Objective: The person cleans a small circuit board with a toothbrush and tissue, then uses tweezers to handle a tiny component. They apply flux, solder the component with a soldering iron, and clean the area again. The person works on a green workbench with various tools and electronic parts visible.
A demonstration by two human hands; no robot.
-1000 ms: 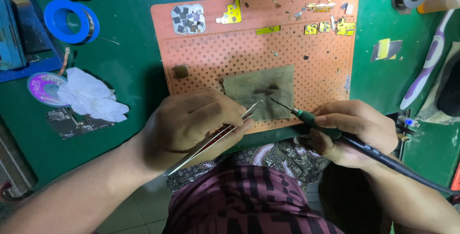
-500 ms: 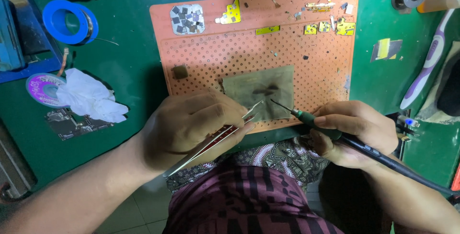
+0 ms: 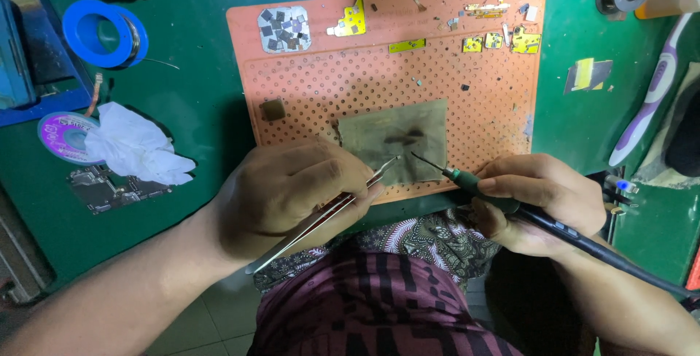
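A person's left hand (image 3: 292,196) closes its fingers around a pair of metal tweezers (image 3: 328,210), the thumb and forefinger pinching the shaft near the front so that the two thin tips, pressed nearly together, rest on the lower left edge of a small olive-green cloth (image 3: 394,141). The right hand (image 3: 543,199) is curled tight around a dark soldering iron (image 3: 510,203) held like a pen; its fine point touches down on the cloth just beside the tweezer tips, and its handle and cord run off toward the lower right edge of the frame. The cloth lies flat on the near half of an orange perforated mat (image 3: 467,86) on a green workbench (image 3: 204,108).

Whatever the tweezer tips pinch is too small to make out, and a dark smudge at the middle of the cloth cannot be identified. The left palm hides most of the tweezers' middle. Small yellow and metal parts (image 3: 503,39) sit along the mat's far edge, too tiny to tell apart. To the left lie a crumpled white tissue (image 3: 135,145), a blue reel (image 3: 106,32) and a circuit board (image 3: 102,188) partly under the tissue. A purple-and-white toothbrush (image 3: 652,101) lies at the right.
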